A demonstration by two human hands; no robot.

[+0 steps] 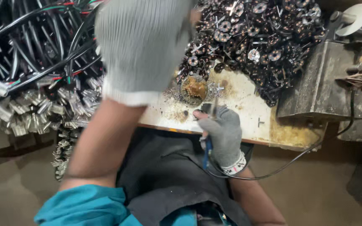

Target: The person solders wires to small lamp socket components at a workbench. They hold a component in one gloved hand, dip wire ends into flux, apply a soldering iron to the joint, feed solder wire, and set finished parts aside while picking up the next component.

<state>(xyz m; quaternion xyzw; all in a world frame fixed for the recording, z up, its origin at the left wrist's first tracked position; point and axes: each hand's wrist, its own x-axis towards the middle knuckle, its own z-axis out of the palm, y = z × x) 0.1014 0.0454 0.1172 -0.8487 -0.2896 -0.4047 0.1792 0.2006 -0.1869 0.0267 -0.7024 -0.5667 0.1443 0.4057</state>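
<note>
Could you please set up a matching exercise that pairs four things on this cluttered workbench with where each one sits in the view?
Things:
1. left hand in a grey knit glove
2. right hand in a grey fingerless glove
3. pile of small dark round metal parts with pins
4. bundle of black cables with silver connectors

Places:
A. heaped at the top right of the pale table top
B. raised high, close to the camera
C. at the left of the view
D. at the near table edge, holding a thin tool

Pairs: 1-B, 2-D, 3-A, 4-C
</note>
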